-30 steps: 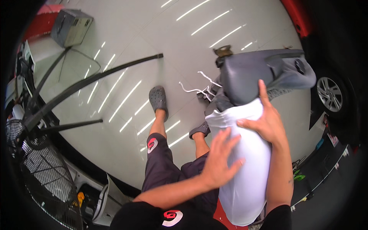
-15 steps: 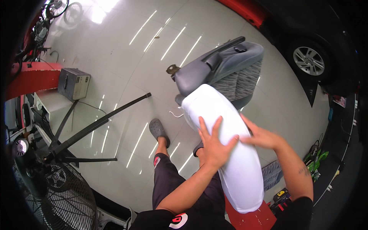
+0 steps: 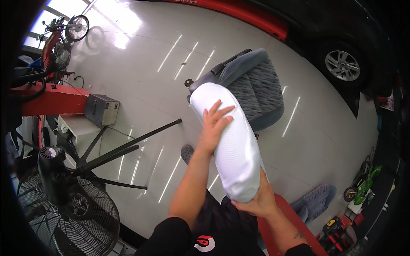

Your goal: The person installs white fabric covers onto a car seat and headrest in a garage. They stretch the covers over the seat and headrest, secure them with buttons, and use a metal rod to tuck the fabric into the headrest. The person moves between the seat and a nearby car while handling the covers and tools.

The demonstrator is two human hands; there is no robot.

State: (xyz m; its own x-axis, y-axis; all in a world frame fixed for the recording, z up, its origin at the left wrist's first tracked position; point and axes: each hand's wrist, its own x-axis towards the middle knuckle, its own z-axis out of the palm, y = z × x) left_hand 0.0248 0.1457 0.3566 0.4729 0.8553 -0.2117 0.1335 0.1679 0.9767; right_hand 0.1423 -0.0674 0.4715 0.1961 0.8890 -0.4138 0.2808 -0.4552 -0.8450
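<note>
Near the clock's centre is the long white-covered cushion (image 3: 237, 147); the left hand (image 3: 215, 129) lies spread, gripping nothing, toward eleven o'clock, the right hand (image 3: 259, 201) clasps its five-o'clock end. Covering seems mostly done; smoothing this creased end perhaps remains.

white padded piece (image 3: 232, 141): smooth, matt cloth, puckered at near end. seat (image 3: 258, 91): matt woven cloth. floor (image 3: 314, 141): smooth, glossy, reflective. fan guard (image 3: 70, 213): dark metal wire. wheel (image 3: 342, 65): smooth, silvery metal.
</note>
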